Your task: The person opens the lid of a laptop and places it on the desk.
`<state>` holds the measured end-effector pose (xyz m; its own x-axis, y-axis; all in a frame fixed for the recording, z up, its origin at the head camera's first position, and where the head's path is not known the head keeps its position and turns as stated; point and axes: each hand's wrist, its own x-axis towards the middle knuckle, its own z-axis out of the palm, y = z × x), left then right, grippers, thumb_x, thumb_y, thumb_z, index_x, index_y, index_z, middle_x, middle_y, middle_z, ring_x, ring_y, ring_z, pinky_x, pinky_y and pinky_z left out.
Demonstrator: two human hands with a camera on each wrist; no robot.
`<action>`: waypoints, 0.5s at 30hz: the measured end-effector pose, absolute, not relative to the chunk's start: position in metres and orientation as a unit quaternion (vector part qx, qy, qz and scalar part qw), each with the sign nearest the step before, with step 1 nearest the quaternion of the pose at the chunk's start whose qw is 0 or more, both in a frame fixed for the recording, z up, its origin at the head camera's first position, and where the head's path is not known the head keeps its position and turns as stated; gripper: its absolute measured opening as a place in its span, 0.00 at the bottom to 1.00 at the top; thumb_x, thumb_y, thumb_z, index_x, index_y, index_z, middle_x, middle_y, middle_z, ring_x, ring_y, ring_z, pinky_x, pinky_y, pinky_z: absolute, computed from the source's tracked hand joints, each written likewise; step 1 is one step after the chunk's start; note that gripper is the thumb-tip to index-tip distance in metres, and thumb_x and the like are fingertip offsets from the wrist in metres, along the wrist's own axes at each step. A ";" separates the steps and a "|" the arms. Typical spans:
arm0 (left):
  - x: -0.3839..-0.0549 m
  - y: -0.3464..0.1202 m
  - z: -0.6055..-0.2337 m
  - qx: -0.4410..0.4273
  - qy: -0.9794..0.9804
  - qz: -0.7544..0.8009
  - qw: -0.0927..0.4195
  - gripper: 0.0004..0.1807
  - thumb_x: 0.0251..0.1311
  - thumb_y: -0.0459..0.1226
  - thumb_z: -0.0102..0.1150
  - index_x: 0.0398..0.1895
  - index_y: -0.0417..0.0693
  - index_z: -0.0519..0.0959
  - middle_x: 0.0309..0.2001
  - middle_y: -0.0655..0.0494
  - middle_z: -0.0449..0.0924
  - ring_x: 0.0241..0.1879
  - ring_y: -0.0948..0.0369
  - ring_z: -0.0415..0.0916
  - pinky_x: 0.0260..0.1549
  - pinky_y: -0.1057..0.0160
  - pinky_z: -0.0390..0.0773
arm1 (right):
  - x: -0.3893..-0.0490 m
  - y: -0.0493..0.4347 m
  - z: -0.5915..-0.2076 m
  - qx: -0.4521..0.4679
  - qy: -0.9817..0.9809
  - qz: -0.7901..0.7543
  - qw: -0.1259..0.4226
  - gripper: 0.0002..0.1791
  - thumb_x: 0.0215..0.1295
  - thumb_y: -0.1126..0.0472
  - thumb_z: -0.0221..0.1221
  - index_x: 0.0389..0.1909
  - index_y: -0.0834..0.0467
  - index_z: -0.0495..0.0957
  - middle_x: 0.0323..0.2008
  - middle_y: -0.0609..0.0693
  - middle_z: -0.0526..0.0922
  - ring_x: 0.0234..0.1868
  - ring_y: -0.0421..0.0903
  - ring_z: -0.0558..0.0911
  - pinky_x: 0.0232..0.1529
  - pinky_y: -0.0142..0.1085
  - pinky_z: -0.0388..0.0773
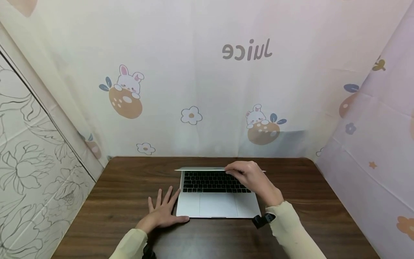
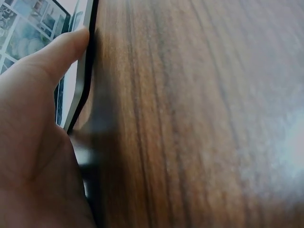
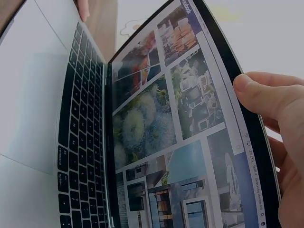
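Observation:
A silver laptop (image 1: 218,207) lies on the wooden table with its black keyboard (image 1: 210,181) exposed. Its lid (image 1: 200,168) is partly raised and leans forward over the keys. My right hand (image 1: 255,180) pinches the lid's top edge, thumb on the screen side. In the right wrist view the screen (image 3: 147,114) is lit with a grid of photos. My left hand (image 1: 164,213) rests with fingers spread on the table beside the laptop's left side. Its thumb (image 2: 66,50) touches the front left corner of the base.
The brown table (image 1: 129,190) extends around the laptop on all sides. Behind it hangs a pale curtain (image 1: 168,82) printed with rabbits, fruit and flowers. A white panel with line-drawn flowers (image 1: 29,172) stands at the left. Black straps (image 1: 263,220) circle the wrists.

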<state>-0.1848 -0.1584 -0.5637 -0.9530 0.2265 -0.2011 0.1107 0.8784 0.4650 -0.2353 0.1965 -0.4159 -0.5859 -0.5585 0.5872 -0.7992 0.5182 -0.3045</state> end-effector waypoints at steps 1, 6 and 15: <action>-0.185 -0.158 -0.562 0.088 0.960 0.233 0.125 0.67 0.41 0.82 0.58 0.84 0.69 0.47 0.85 0.54 0.35 0.82 0.38 0.21 0.66 0.23 0.16 | -0.235 0.196 -0.416 0.400 -0.846 0.282 0.211 0.11 0.64 0.69 0.68 0.44 0.53 0.89 0.41 0.45 0.91 0.42 0.41 0.90 0.42 0.36 0.87; -0.185 -0.158 -0.558 0.090 0.957 0.246 0.123 0.67 0.41 0.80 0.61 0.84 0.65 0.50 0.85 0.51 0.35 0.81 0.37 0.21 0.65 0.23 0.16 | -0.230 0.197 -0.417 0.397 -0.847 0.284 0.213 0.11 0.64 0.69 0.68 0.44 0.54 0.89 0.41 0.46 0.91 0.42 0.42 0.90 0.41 0.36 0.87; -0.178 -0.156 -0.549 0.106 0.953 0.252 0.131 0.65 0.43 0.80 0.60 0.83 0.63 0.53 0.85 0.47 0.35 0.81 0.33 0.22 0.65 0.23 0.15 | -0.223 0.200 -0.421 0.401 -0.838 0.293 0.225 0.13 0.60 0.72 0.70 0.44 0.57 0.90 0.41 0.47 0.92 0.41 0.43 0.91 0.41 0.34 0.87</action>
<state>-0.1779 -0.1558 -0.5494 -0.9430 0.2689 -0.1960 0.1371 0.8507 0.5075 -0.2229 0.1998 -0.4207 -0.5773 -0.5404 0.6121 -0.8040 0.5071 -0.3106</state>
